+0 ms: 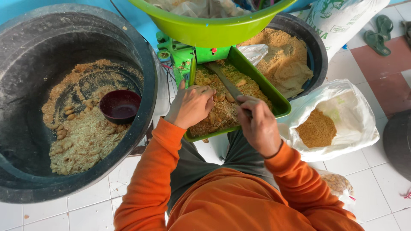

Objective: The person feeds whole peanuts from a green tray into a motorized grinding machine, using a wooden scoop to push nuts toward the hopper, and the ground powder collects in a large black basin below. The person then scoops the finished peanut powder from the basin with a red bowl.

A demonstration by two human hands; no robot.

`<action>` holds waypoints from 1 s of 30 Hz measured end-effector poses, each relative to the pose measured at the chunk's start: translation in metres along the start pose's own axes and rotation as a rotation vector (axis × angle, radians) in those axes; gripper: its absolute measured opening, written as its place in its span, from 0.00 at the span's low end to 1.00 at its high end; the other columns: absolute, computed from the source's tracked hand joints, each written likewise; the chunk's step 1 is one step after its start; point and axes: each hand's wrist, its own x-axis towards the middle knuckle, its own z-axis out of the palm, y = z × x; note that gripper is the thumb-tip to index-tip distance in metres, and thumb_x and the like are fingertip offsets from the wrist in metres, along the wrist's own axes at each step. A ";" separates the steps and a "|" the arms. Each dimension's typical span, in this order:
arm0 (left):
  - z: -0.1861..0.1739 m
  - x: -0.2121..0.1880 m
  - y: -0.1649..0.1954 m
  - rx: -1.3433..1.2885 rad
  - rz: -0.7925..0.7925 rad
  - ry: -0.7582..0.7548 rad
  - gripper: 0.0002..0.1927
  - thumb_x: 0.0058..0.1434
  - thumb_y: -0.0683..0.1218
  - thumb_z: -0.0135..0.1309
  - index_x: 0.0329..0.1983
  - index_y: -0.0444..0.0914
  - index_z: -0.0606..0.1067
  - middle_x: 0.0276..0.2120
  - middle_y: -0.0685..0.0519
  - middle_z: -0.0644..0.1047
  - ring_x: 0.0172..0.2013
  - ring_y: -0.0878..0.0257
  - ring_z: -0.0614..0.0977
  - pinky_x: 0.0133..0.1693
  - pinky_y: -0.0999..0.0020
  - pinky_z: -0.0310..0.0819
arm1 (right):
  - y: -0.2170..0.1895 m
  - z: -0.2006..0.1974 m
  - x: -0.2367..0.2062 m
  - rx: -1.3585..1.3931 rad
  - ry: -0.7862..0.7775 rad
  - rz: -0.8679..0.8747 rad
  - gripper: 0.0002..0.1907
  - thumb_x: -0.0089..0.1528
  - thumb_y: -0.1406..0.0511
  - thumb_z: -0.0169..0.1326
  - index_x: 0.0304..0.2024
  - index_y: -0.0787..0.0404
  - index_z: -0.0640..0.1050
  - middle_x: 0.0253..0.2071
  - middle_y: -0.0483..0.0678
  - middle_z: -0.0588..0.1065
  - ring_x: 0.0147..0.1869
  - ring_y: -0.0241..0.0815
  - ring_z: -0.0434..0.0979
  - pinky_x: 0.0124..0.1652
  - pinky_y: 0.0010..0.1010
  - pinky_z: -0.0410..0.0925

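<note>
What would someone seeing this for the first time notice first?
Probably the green tray at centre, heaped with crumbly tan meal, where the left hand presses into the meal and the right hand holds a flat stick. Next, the big black tub at left, a dark red bowl inside.

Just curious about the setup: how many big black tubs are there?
2: one black tub at left holding crumbs and a maroon bowl; another behind the green tray. More may be out of view.
</note>
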 end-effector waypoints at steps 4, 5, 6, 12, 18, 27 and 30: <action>0.001 -0.001 0.000 0.053 0.039 0.062 0.12 0.60 0.46 0.55 0.46 0.43 0.80 0.45 0.56 0.83 0.44 0.55 0.83 0.57 0.30 0.58 | 0.002 -0.039 0.017 0.058 0.002 0.110 0.10 0.70 0.76 0.56 0.49 0.68 0.67 0.51 0.57 0.79 0.45 0.42 0.83 0.44 0.30 0.77; 0.002 -0.002 0.000 0.041 0.022 0.045 0.12 0.60 0.46 0.55 0.46 0.43 0.80 0.45 0.56 0.83 0.45 0.55 0.83 0.57 0.30 0.58 | 0.001 -0.058 0.018 0.039 -0.003 0.116 0.10 0.72 0.75 0.56 0.50 0.68 0.67 0.52 0.57 0.79 0.45 0.41 0.83 0.45 0.29 0.78; 0.002 -0.002 0.000 0.033 0.013 0.034 0.12 0.61 0.46 0.54 0.47 0.43 0.81 0.46 0.56 0.82 0.46 0.55 0.83 0.58 0.30 0.58 | 0.005 -0.076 0.023 -0.014 -0.039 0.073 0.11 0.72 0.75 0.57 0.49 0.68 0.66 0.50 0.57 0.80 0.44 0.41 0.84 0.43 0.27 0.78; 0.006 -0.003 -0.002 0.015 0.009 0.025 0.13 0.62 0.46 0.54 0.49 0.43 0.81 0.48 0.55 0.82 0.47 0.55 0.82 0.57 0.34 0.60 | 0.008 -0.145 0.063 -0.213 -0.278 -0.032 0.12 0.68 0.76 0.56 0.44 0.72 0.64 0.40 0.62 0.80 0.39 0.47 0.84 0.37 0.30 0.76; 0.004 -0.004 -0.001 0.012 0.016 0.031 0.12 0.62 0.46 0.54 0.47 0.43 0.81 0.47 0.56 0.82 0.46 0.56 0.82 0.57 0.35 0.61 | 0.001 -0.136 0.067 -0.284 -0.306 0.093 0.13 0.65 0.73 0.57 0.45 0.74 0.66 0.37 0.60 0.81 0.37 0.45 0.84 0.31 0.29 0.75; 0.004 -0.003 -0.001 -0.007 0.013 0.030 0.12 0.62 0.46 0.54 0.47 0.43 0.81 0.47 0.56 0.82 0.46 0.56 0.83 0.57 0.36 0.62 | 0.029 -0.050 -0.003 -0.065 0.019 0.113 0.12 0.69 0.75 0.59 0.44 0.67 0.67 0.46 0.56 0.81 0.37 0.41 0.82 0.39 0.28 0.75; 0.004 -0.003 -0.001 0.000 0.037 0.063 0.12 0.61 0.46 0.54 0.47 0.43 0.81 0.46 0.55 0.83 0.45 0.56 0.83 0.56 0.33 0.60 | 0.021 -0.051 -0.013 -0.070 0.094 0.066 0.13 0.69 0.75 0.60 0.46 0.67 0.67 0.46 0.55 0.80 0.40 0.42 0.82 0.40 0.27 0.75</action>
